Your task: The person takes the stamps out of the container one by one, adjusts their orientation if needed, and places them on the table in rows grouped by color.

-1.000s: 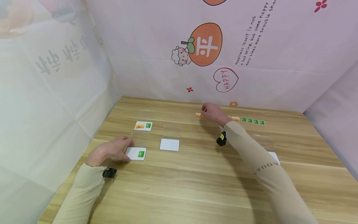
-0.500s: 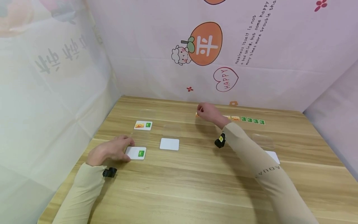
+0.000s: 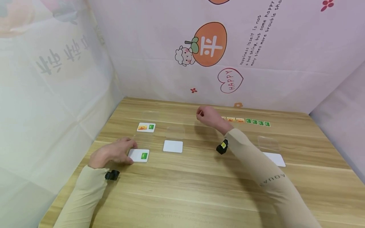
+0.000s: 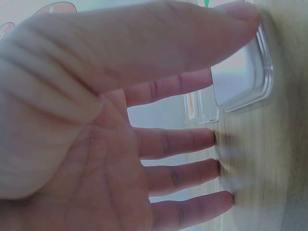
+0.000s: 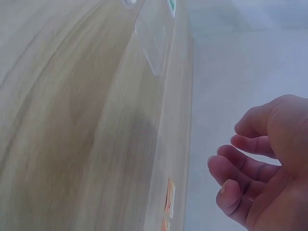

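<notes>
My left hand (image 3: 114,153) grips the left end of a shallow clear plastic case with a white face (image 3: 135,155), thumb at its near edge and index finger at the far one. The other fingers are spread, their tips down by the tabletop in the left wrist view. On the case's right half is a green square sticker (image 3: 144,155). My right hand (image 3: 211,117) is raised at the back of the table, fingers loosely curled, with nothing visible between them in the right wrist view. Beside it runs a row of orange stickers (image 3: 240,120) and green stickers (image 3: 258,123).
Behind the left hand lies another white case (image 3: 146,127) bearing an orange and a green sticker. A plain white case (image 3: 173,146) lies at centre left, another white case (image 3: 275,159) partly under the right sleeve. Clear lids (image 3: 175,133) stand behind them. Cloth walls enclose the table.
My right hand has moved left along the back of the table, over the leftmost orange sticker, uncovering more orange stickers on its right. The left hand and its case have stayed in place.
</notes>
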Action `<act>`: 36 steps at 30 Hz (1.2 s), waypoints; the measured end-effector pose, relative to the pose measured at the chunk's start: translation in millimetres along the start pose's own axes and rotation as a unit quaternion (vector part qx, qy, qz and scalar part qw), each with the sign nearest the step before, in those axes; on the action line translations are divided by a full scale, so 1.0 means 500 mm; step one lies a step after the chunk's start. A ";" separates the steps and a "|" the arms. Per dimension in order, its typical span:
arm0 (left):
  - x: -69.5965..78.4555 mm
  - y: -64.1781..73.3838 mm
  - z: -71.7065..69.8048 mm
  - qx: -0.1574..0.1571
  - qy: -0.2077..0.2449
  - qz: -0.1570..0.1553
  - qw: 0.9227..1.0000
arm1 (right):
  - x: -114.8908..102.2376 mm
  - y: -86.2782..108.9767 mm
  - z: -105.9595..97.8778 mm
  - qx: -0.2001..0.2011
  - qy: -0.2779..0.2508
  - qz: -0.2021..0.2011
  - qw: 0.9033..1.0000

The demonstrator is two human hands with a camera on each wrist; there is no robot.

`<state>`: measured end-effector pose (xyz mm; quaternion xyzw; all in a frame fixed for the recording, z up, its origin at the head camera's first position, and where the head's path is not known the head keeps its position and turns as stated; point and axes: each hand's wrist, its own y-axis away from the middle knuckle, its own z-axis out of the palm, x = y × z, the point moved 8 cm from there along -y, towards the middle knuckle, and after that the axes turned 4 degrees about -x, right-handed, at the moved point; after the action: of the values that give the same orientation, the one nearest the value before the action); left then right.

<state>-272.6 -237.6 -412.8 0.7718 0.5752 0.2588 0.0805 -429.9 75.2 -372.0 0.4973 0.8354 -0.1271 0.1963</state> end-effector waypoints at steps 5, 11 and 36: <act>-0.002 -0.001 0.001 -0.001 0.003 0.000 1.000 | -0.012 0.005 0.004 -0.004 0.006 0.001 1.000; -0.001 -0.002 0.001 -0.002 0.006 -0.001 1.000 | -0.034 0.012 0.005 -0.006 0.001 0.005 1.000; 0.000 -0.001 0.000 -0.005 0.003 -0.004 1.000 | -0.094 0.028 0.053 -0.015 -0.058 -0.008 0.998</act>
<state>-272.9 -237.2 -413.2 0.7681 0.5774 0.2638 0.0842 -392.0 34.4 -374.5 0.4793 0.8286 -0.1445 0.2505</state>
